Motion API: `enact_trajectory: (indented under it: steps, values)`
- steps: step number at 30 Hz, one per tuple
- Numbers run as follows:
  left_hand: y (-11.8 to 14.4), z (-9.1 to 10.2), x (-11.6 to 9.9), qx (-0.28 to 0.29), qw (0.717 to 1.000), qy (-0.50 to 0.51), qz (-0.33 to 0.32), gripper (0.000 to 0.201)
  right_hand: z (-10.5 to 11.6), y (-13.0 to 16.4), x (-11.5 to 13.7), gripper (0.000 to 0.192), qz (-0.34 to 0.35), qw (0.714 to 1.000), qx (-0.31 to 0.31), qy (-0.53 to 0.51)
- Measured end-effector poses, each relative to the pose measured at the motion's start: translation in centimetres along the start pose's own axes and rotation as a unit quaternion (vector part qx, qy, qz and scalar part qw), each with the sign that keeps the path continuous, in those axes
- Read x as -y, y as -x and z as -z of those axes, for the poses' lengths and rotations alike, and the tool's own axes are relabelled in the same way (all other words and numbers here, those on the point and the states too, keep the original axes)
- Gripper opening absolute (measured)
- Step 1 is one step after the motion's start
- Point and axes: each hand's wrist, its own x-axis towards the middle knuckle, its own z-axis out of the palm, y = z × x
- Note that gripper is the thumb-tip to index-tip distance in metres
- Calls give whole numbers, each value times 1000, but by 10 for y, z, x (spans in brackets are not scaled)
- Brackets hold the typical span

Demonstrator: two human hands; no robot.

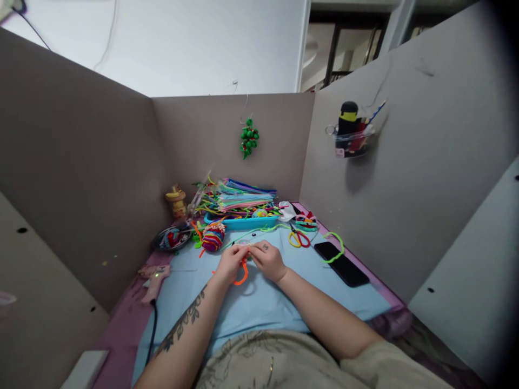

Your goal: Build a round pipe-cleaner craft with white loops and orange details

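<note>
Both hands meet above the blue cloth, fingertips pinched together. My left hand grips an orange pipe cleaner, whose curved end hangs below the fingers. Beside it, my right hand has its thumb and fingers closed at the same spot, where the orange piece passes between them. The exact join is hidden by the fingers. A striped multicoloured bundle lies just left of the hands, with orange and green pipe cleaners around it.
Behind the hands stands a blue tray heaped with pipe cleaners. At right lie scissors and a black phone with a green pipe cleaner across it. A glue gun and dark bowl sit left. Partition walls surround the table.
</note>
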Motion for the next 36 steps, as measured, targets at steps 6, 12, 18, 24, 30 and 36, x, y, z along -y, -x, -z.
enact_trajectory:
  steps: [6, 12, 18, 24, 30, 36]
  values:
    - [0, -1, -6, 2, 999, -31, -15, 34, 1, -8, 3, 11, -165, 959, -20, -228]
    - [3, 1, -14, 45, 997, -59, -17, 34, 4, -12, 4, 15, -198, 921, 1, -335]
    - [4, 1, -16, 75, 995, -70, -19, 33, 9, -13, 6, 16, -201, 913, 7, -355]
    - [3, 3, -12, 76, 994, -70, -22, 37, 9, -11, -1, 15, -175, 926, 18, -334]
    - [2, 7, -11, 91, 995, -47, 12, 33, 9, -9, -8, 14, -132, 946, 26, -295]
    - [1, 10, -11, 85, 994, -60, 19, 29, 11, -9, -10, 16, -85, 965, 41, -244]
